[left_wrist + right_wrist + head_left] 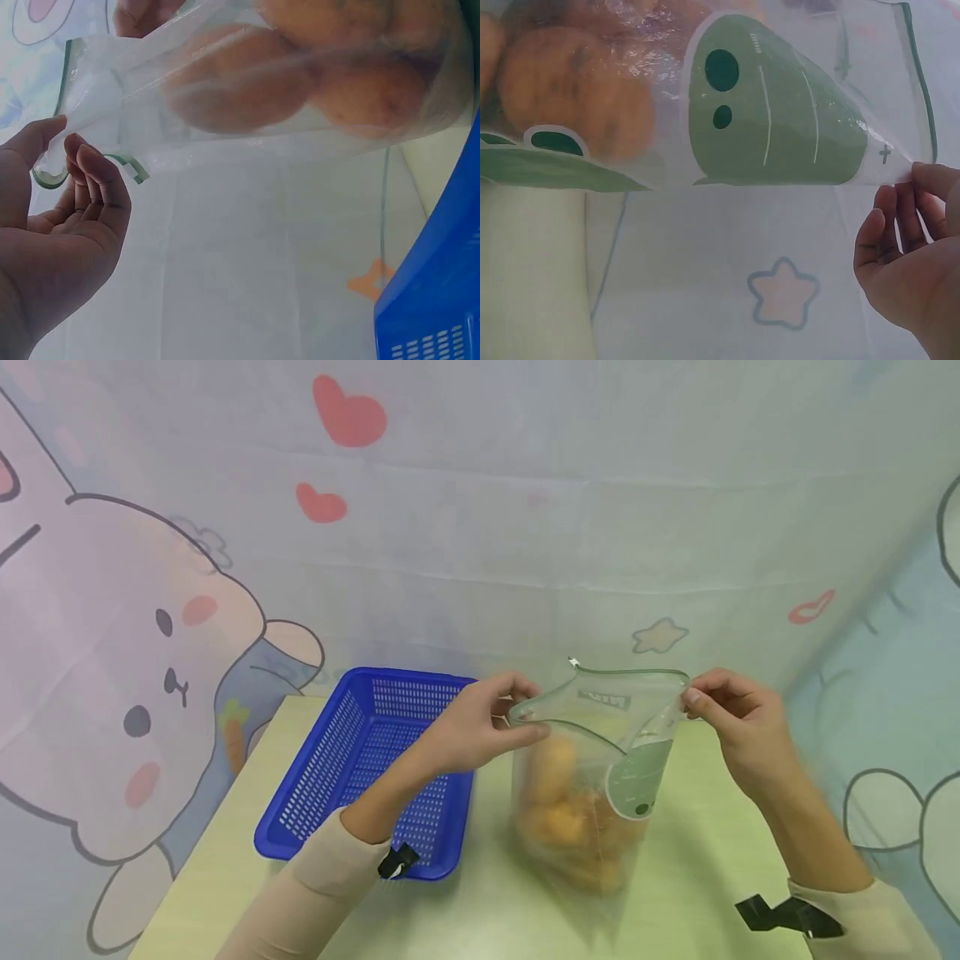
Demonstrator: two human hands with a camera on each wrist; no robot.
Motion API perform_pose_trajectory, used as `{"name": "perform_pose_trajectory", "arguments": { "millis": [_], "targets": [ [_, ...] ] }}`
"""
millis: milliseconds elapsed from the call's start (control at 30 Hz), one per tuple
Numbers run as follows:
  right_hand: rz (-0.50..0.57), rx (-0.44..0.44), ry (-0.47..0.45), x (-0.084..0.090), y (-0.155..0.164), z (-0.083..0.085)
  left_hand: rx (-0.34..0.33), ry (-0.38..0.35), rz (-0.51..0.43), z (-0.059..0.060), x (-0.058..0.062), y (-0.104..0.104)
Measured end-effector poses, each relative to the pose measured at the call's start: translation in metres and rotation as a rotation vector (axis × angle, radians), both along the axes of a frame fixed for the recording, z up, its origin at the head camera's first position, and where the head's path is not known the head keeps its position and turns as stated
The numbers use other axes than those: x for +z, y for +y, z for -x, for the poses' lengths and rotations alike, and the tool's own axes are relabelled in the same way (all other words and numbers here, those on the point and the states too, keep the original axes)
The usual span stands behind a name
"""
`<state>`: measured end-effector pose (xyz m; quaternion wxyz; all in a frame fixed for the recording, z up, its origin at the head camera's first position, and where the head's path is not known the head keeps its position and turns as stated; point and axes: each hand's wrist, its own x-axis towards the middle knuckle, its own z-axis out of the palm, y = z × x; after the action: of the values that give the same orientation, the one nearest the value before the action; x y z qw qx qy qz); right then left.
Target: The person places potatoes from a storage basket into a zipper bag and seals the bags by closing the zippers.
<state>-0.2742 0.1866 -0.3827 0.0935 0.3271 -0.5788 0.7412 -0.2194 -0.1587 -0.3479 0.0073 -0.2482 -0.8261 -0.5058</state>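
A clear zip bag with a green zip rim and a green printed patch stands upright before me, its mouth spread apart. Inside lie several rounded orange-coloured things, like fruit, blurred by the plastic. My left hand pinches the left end of the rim between thumb and fingers. At the opposite corner, my right hand pinches the rim with thumb and fingertips. The right wrist view shows that corner pulled taut beside the green print. A small white zip slider sits at the back of the rim.
A blue plastic basket with slotted walls stands left of the bag, partly behind my left forearm. Both rest on a pale yellow-green table. A cartoon-printed cloth hangs behind the table and along its right side.
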Motion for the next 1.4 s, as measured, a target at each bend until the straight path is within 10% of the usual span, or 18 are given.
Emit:
{"name": "perform_pose_trajectory", "arguments": {
  "millis": [233,367,500,733,1000,1200,1400],
  "targets": [
    [-0.197,-0.364,-0.071,-0.001,0.002,-0.019,0.001,0.012,-0.087,-0.003,0.000,0.010],
    [-0.426,-0.554,0.171,-0.001,-0.004,-0.042,0.005,-0.003,-0.112,-0.005,0.001,0.013],
    [-0.535,-0.532,0.431,0.002,-0.018,-0.060,0.010,-0.004,-0.131,-0.008,0.001,0.015],
    [-0.639,-0.573,0.475,0.009,-0.042,-0.080,-0.013,0.018,-0.096,-0.020,0.002,0.025],
    [-0.608,-0.427,0.527,0.011,-0.040,-0.076,-0.051,0.113,-0.035,-0.031,0.001,0.025],
    [-0.580,-0.218,0.616,0.019,-0.026,-0.072,0.168,0.323,-0.056,-0.016,0.000,0.012],
    [-0.589,-0.040,0.661,0.030,-0.015,-0.071,0.087,0.073,-0.035,0.014,-0.008,0.006]
  ]
}}
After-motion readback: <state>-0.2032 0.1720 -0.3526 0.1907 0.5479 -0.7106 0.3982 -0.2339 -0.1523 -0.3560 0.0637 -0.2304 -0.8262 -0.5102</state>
